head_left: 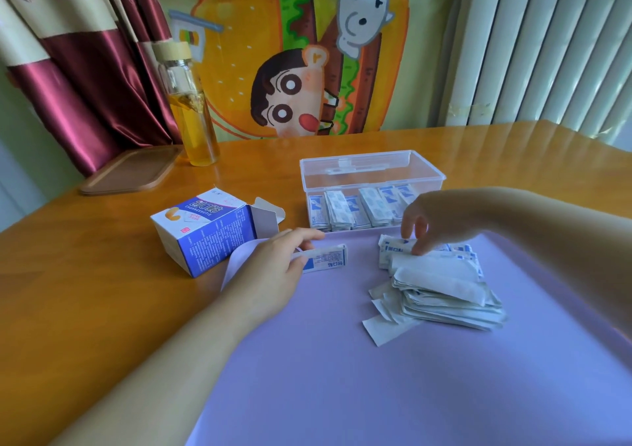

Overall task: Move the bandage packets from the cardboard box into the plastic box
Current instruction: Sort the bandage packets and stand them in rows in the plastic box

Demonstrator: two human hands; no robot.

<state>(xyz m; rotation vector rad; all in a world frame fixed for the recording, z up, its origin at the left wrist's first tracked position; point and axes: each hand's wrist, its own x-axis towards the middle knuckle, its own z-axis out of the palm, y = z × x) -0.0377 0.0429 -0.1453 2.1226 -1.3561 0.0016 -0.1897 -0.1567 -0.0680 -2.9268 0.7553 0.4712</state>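
L hand (273, 264) gripped a small stack (326, 259) of packets by one end, fingers curled round it. The stack stuck out to the right, low over the purple mat (376, 394) and just right of the carton (201, 233). The carton sat on the table (85, 309) at the mat's far-left corner, end flaps open on its right side.

R hand (437, 220) reached in from the right with fingers bent down and tips on the far end of the pile (444, 288). Whether it pinched a packet or only pressed on it, I couldn't tell. The pile lay loose and fanned on the mat, mid-right: some packets showed blue print, others plain white backs, and one lay askew at the near edge.

Behind the pile stood the clear box (424, 165), lid off, at the mat's far edge — a row of packets (355, 211) stood on edge along its near wall, w/ the back half bare.

Farther off: a bottle (196, 121) of yellow liquid and a wooden tray (130, 172) at far left, a cartoon cloth (239, 69) behind.
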